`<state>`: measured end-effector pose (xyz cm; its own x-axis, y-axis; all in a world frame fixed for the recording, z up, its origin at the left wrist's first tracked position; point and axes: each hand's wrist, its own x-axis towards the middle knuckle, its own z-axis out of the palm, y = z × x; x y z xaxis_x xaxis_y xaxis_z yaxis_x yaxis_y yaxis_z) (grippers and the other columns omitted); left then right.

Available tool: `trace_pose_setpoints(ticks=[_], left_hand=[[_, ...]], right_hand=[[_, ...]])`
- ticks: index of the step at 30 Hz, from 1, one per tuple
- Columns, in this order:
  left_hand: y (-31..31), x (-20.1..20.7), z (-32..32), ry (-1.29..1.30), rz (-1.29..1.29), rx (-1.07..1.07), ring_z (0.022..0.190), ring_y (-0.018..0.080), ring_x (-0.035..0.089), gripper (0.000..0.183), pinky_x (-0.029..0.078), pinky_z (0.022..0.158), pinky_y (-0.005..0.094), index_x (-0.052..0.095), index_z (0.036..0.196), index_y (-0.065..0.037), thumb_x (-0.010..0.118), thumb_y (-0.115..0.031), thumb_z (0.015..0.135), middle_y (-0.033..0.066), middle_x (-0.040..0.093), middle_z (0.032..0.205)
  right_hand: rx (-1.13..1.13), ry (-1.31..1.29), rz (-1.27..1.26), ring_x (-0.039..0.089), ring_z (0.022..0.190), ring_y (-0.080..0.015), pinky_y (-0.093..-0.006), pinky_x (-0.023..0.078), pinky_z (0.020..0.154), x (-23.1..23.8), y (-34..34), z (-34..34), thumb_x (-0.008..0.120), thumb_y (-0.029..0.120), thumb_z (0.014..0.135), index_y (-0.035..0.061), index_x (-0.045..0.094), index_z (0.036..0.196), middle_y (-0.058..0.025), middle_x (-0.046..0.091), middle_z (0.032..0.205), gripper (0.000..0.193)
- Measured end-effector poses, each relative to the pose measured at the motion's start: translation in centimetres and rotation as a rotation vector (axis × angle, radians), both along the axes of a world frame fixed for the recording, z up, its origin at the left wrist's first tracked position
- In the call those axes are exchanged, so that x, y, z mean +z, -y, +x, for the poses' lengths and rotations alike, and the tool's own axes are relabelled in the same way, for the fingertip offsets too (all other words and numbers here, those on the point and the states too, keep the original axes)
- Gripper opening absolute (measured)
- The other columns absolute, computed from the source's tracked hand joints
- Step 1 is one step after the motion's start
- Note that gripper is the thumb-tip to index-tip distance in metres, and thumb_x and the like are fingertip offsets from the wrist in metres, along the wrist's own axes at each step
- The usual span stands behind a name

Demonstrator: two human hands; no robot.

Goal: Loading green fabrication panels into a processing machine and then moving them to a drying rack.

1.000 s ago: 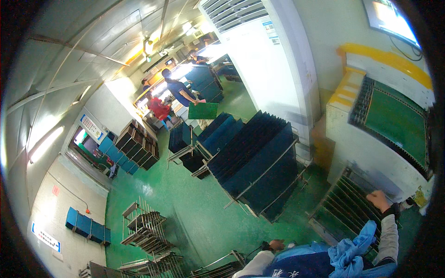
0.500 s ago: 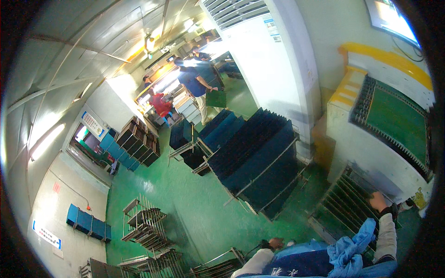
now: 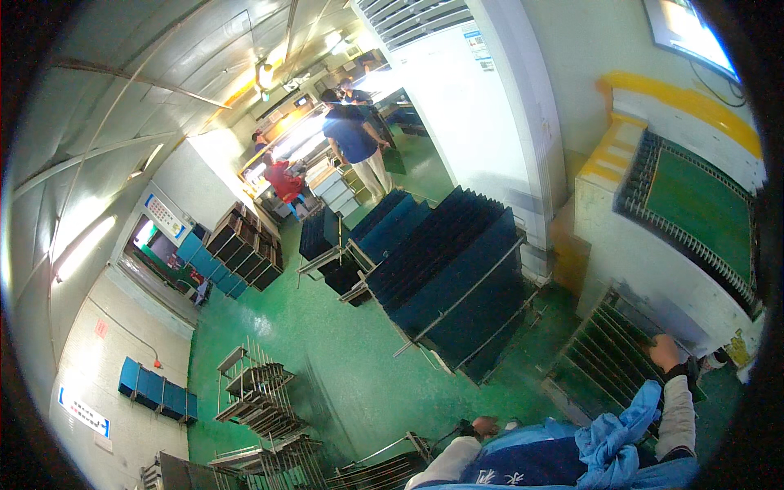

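Low on the right, a rack of upright dark green panels (image 3: pixel 611 349) stands by the white machine. My right hand (image 3: pixel 665 353) is at the rack's right end, against the panel edges. Its fingers look curled, but what they grip is hidden. My left hand (image 3: pixel 484 426) is out in front of my blue apron (image 3: pixel 563 457), low in the view near a metal rack (image 3: pixel 388 469). It is small and dim there, and its fingers cannot be made out.
A large rack of dark blue panels (image 3: pixel 465 286) stands ahead. The white machine (image 3: pixel 604 220) holds a green panel (image 3: pixel 701 214) on its toothed conveyor. Empty metal racks (image 3: pixel 255 384) stand left on the green floor (image 3: pixel 351 371). Farther back, a person in dark blue (image 3: pixel 353 140) stands near a seated person in red (image 3: pixel 284 180).
The standing person in dark blue has turned and shifted slightly right, with the green board now lower at their right side. My hands have barely moved.
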<state>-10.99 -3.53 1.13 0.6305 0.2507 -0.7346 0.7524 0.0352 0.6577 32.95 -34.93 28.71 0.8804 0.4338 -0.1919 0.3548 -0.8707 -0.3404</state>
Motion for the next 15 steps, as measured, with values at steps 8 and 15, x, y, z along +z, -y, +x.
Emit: trace_pose_setpoints(ticks=[8, 15], left_hand=[[0.7, -0.5, -0.2, 0.096, 0.096, -0.006, 0.051, 0.0193, 0.054, 0.026, 0.041, 0.039, 0.0289, 0.048, 0.093, -0.006, 0.053, -0.025, 0.076, 0.0077, 0.054, 0.064], [0.6, -3.3, -1.2, 0.37, 0.617, -0.54, 0.053, 0.0136, 0.055, 0.023, 0.039, 0.037, 0.0265, 0.048, 0.094, -0.006, 0.047, -0.025, 0.08, 0.0055, 0.059, 0.076]], right_hand=[[-0.005, 0.048, 0.019, 0.05, 0.086, -0.0345, -0.0399, 0.041, 0.074, -0.8, 0.6, 0.3, 0.058, 0.016, 0.059, 0.0003, 0.057, 0.085, -0.0196, 0.054, 0.087, 0.03], [0.001, 0.136, 0.033, 0.049, 0.077, -0.0371, -0.0431, 0.04, 0.067, -2.1, 0.8, 0.8, 0.055, 0.015, 0.057, -0.0015, 0.053, 0.07, -0.0206, 0.052, 0.076, 0.022]])
